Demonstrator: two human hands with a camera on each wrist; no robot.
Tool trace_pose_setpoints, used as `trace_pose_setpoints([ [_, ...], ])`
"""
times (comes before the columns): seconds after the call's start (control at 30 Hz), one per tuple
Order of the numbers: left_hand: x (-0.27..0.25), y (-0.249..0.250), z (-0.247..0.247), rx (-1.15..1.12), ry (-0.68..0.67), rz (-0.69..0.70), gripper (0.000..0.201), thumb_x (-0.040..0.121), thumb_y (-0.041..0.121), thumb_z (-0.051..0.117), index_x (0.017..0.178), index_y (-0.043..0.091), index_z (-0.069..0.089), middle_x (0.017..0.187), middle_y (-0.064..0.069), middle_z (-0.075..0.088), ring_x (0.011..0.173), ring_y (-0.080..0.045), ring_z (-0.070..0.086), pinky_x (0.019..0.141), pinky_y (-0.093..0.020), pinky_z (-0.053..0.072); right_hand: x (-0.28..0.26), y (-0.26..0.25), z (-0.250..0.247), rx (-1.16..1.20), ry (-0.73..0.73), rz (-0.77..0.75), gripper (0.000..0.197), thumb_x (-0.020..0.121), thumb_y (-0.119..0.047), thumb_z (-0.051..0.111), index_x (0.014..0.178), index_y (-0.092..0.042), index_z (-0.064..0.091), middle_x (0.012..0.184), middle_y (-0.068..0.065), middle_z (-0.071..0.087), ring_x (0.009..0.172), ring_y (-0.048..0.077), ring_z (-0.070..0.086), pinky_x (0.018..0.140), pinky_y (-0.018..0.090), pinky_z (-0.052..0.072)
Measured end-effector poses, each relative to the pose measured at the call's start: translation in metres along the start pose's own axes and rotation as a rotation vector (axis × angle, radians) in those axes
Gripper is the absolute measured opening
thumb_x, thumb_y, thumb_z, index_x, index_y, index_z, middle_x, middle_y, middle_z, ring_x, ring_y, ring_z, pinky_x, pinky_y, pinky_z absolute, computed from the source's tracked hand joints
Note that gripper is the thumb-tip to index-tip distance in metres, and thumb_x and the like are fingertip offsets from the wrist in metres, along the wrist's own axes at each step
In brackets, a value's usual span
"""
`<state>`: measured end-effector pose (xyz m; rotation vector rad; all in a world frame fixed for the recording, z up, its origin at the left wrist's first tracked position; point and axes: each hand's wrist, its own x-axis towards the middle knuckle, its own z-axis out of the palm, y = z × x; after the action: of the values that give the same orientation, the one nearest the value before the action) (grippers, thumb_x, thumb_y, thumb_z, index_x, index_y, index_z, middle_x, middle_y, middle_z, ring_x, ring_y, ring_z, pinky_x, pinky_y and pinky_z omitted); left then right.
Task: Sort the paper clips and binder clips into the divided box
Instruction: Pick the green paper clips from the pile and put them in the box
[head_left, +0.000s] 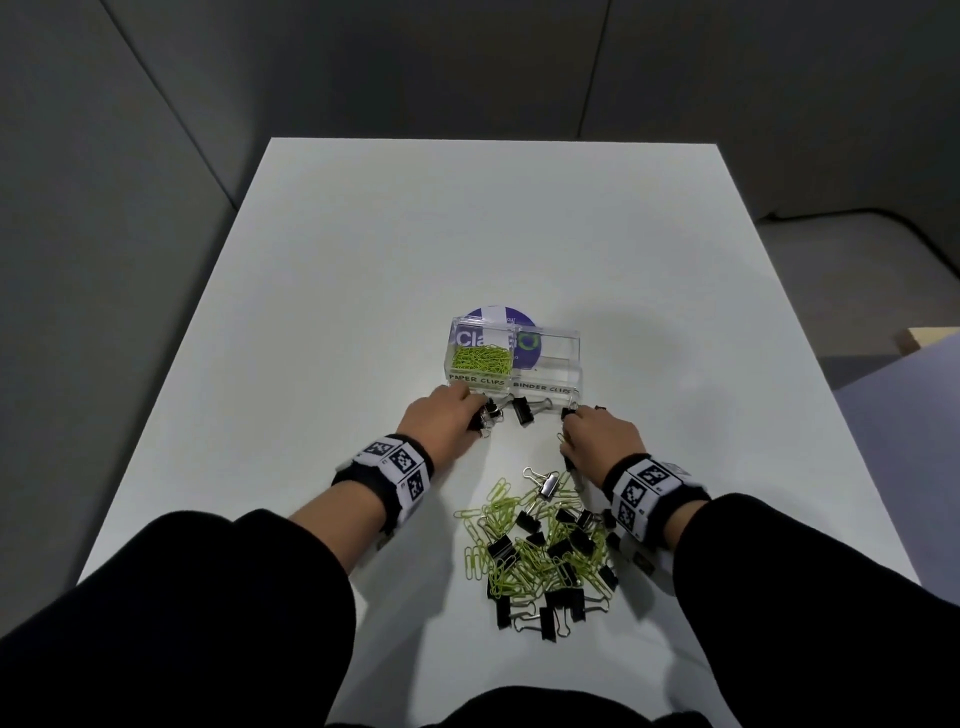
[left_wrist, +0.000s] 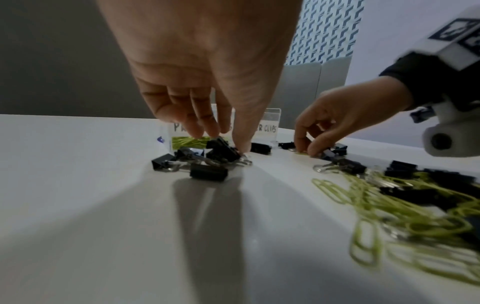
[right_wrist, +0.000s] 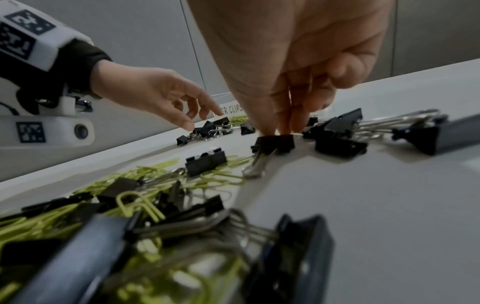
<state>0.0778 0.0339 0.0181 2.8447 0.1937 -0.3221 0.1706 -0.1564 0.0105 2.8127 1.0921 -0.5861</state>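
Note:
The clear divided box (head_left: 545, 358) stands mid-table. Its left cell, marked PAPER CLIPS, holds green paper clips (head_left: 480, 358); the right cell, marked BINDER CLIPS, looks empty. My left hand (head_left: 480, 410) reaches down in front of the left cell, thumb and fingers pinching a black binder clip (left_wrist: 221, 147) in a small cluster (left_wrist: 197, 162) lying on the table. My right hand (right_wrist: 276, 131) is down in front of the right cell and pinches another black binder clip (right_wrist: 275, 142) that rests on the table. A mixed pile (head_left: 545, 545) of green paper clips and black binder clips lies nearer to me.
One loose binder clip (head_left: 522, 410) lies between my hands, and several more (right_wrist: 337, 133) lie right of my right hand. A round purple sticker (head_left: 496, 314) shows under the box. The white table (head_left: 363, 312) is bounded by grey walls.

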Motion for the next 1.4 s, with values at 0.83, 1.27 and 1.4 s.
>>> trace_pose_setpoints([
  [0.83,-0.060,0.037,0.033,0.029,-0.150,0.213,0.035,0.095,0.027,0.043,0.128,0.018,0.049,0.124,-0.005,0.051,0.113,-0.023,0.049,0.085,-0.034,0.042,-0.032,-0.027,0.011,-0.007,-0.097,-0.163,0.033,0.088,-0.036,0.049,0.109,-0.011,0.052,0.113,0.008,0.058,0.105,0.026,0.053,0.083,0.037,0.047],
  [1.27,-0.041,0.052,0.029,0.140,-0.276,0.418,0.040,0.086,0.012,0.055,0.125,0.021,0.053,0.127,-0.007,0.050,0.112,-0.026,0.048,0.083,-0.036,0.043,-0.005,0.013,-0.013,0.080,0.018,-0.005,0.040,0.091,-0.037,0.050,0.125,-0.016,0.047,0.126,0.008,0.049,0.115,0.027,0.049,0.085,0.040,0.047],
  [1.4,-0.044,0.051,0.032,0.175,-0.251,0.427,0.030,0.094,0.022,0.050,0.124,0.018,0.053,0.122,-0.007,0.053,0.108,-0.027,0.052,0.084,-0.038,0.044,-0.042,0.009,-0.003,0.055,-0.077,-0.154,0.035,0.090,-0.038,0.050,0.119,-0.018,0.050,0.122,0.003,0.055,0.109,0.022,0.054,0.083,0.034,0.046],
])
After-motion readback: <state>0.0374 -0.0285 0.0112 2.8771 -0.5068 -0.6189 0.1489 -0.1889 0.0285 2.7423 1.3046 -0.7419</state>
